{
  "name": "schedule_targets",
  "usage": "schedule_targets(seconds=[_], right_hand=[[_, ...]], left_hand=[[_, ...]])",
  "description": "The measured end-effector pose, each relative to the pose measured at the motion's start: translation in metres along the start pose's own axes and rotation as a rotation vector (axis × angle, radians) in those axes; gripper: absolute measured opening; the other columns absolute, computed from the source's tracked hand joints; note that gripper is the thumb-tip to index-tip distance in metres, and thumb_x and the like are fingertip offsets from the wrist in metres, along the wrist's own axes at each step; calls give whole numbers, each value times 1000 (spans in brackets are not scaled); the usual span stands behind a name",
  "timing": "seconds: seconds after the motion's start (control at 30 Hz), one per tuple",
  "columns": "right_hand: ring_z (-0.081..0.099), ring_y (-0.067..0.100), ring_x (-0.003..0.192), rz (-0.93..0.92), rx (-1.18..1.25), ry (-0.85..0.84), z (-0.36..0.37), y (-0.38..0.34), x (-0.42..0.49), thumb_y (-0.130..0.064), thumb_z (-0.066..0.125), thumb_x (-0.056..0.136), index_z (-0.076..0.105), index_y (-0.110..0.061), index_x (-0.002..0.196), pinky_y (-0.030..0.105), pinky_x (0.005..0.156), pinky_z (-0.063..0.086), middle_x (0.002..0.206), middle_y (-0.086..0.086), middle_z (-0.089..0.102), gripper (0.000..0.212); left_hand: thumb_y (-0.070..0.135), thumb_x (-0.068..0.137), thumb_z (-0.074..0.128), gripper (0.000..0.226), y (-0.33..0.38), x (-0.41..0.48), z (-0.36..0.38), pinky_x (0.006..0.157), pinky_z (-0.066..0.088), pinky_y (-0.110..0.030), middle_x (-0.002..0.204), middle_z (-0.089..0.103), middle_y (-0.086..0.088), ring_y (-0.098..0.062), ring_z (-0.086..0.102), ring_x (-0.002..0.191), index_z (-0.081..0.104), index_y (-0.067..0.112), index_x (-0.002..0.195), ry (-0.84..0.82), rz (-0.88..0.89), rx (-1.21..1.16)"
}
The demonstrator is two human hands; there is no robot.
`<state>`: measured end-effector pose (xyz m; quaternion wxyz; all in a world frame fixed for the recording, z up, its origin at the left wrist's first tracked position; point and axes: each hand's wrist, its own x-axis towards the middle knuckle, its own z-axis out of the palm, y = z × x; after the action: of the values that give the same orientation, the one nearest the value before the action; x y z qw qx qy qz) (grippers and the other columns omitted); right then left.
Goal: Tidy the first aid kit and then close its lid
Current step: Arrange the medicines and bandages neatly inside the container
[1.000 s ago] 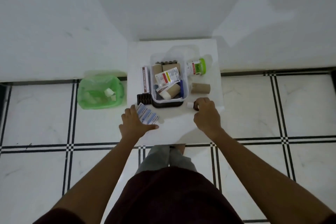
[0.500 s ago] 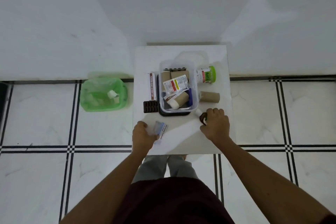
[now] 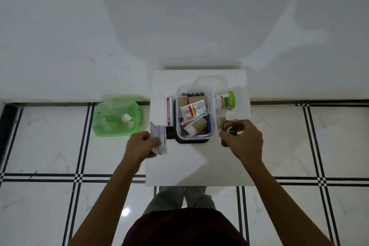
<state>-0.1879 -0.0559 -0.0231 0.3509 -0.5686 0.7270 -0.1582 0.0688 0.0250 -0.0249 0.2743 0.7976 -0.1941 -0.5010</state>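
Clear plastic kit box (image 3: 196, 94) at frame centre — left hand (image 3: 142, 146) grips sachets (image 3: 160, 136), right hand (image 3: 242, 142) a small bottle (image 3: 232, 131); gathering step, both probably go in next.

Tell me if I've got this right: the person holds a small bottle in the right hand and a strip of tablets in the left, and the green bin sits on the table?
Not quite. The head view shows the green bin on the floor, left of the table. The rest holds.
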Motion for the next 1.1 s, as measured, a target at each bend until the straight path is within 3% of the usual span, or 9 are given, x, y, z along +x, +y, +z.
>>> schedule_targets(seconds=[0.13, 0.2, 0.33, 0.47, 0.53, 0.63, 0.77, 0.93, 1.1], right_hand=[[59, 16, 91, -69, 44, -58, 3, -36, 12, -30, 81, 69, 59, -11, 111, 26, 79, 46, 111, 7, 67, 51], [55, 12, 84, -105, 37, -75, 6, -48, 21, -29, 81, 67, 61, -11, 107, 25, 74, 44, 106, 7, 67, 48], [61, 16, 85, -181, -25, -80, 12, -56, 40, -31, 83, 64, 63, -12, 103, 29, 77, 52, 102, 6, 69, 48], [62, 20, 88, -290, -92, -154, 20, -62, 52, -26, 82, 63, 66, -12, 99, 31, 81, 52, 98, 6, 69, 42], [61, 21, 88, -348, -119, -230, 25, -65, 56, -21, 80, 63, 68, -11, 98, 27, 79, 45, 96, 6, 69, 38], [61, 21, 88, -440, -124, -330, 34, -68, 61, -18, 79, 61, 69, -11, 102, 31, 78, 50, 97, 7, 69, 42], [59, 15, 78, -539, -255, -441, 50, -68, 66, -20, 74, 62, 68, -21, 88, 39, 73, 56, 83, -4, 66, 27], [49, 15, 94, -564, -436, -532, 48, -64, 70, -16, 71, 64, 68, -23, 100, 35, 75, 49, 94, -6, 51, 37], [47, 23, 108, -579, -480, -606, 43, -55, 59, -19, 71, 69, 65, -20, 114, 41, 90, 45, 113, 5, 59, 45]], left_hand=[[5, 77, 66, 15, 40, 1, 13, 54, 57, -31, 84, 66, -17, -24, 66, 72, 55, -5, 74, 20, 232, 48], [7, 74, 67, 18, 51, 8, 33, 57, 53, -30, 80, 66, -12, -22, 63, 72, 52, 13, 66, -8, 399, 269], [17, 84, 59, 10, 58, 26, 73, 68, 52, -29, 106, 68, -8, -27, 66, 90, 62, 13, 93, -147, 630, 759], [24, 87, 56, 14, 51, 45, 90, 91, 37, -40, 106, 70, -1, -22, 60, 103, 66, 21, 96, -109, 730, 1057], [29, 85, 58, 21, 45, 51, 91, 93, 27, -44, 115, 66, 0, -22, 54, 110, 67, 23, 103, -63, 741, 1145], [37, 83, 62, 36, 28, 48, 83, 95, 23, -49, 134, 54, 0, -24, 43, 125, 64, 23, 116, -1, 815, 1081], [41, 85, 55, 29, -4, 34, 69, 94, 28, -51, 138, 51, -3, -25, 40, 126, 66, 27, 108, 234, 935, 966], [40, 85, 52, 30, -32, 16, 62, 88, 28, -41, 130, 51, -5, -21, 39, 119, 65, 26, 109, 403, 732, 635], [31, 87, 51, 24, -42, 18, 56, 79, 33, -35, 112, 60, -4, -21, 50, 104, 66, 19, 102, 475, 595, 389]])
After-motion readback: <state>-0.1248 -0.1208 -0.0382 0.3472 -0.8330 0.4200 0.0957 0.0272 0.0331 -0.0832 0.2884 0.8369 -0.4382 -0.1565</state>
